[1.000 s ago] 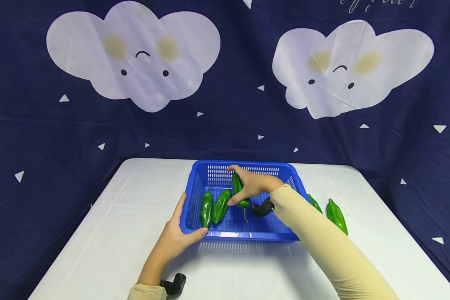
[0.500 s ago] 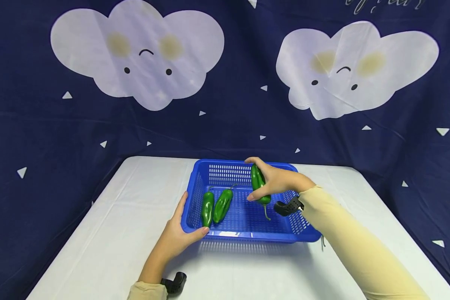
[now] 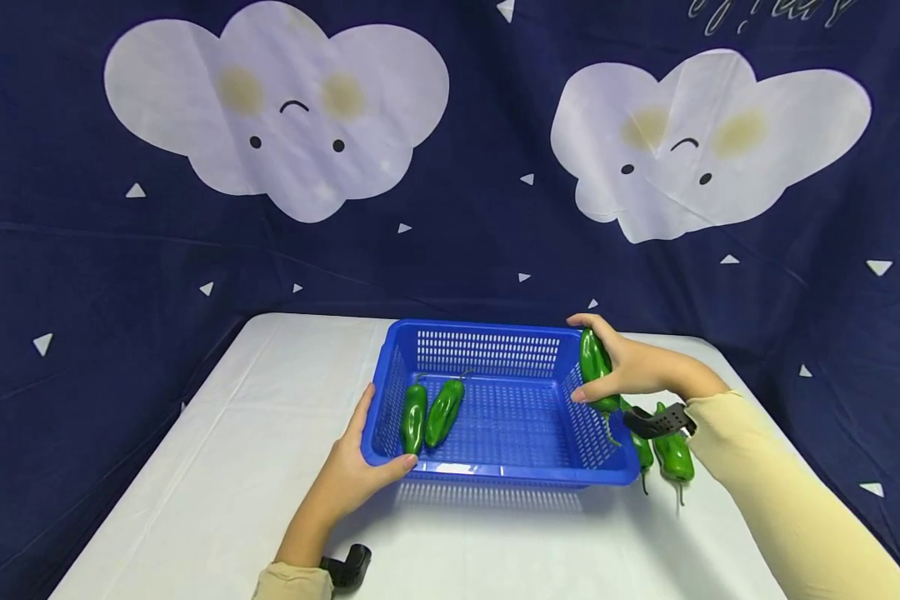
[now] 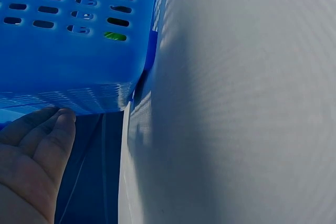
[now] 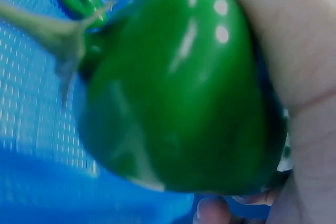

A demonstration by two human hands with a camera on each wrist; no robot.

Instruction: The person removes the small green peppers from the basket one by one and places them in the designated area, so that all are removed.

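Right of centre, the right hand pinches a green pepper between thumb and fingers, over the blue basket's right rim! The left hand, fingers spread, presses the basket's lower-left corner. Two glossy peppers lie inside, left; two outer peppers on the counter, lower right.

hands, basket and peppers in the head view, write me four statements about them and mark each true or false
1. The right hand holds a pepper. True.
2. The left hand touches the basket. True.
3. Three peppers lie on the basket's floor. False: only two inside peppers lie there.
4. The peppers lying outside are left of the basket. False: the two outside peppers are right of it.
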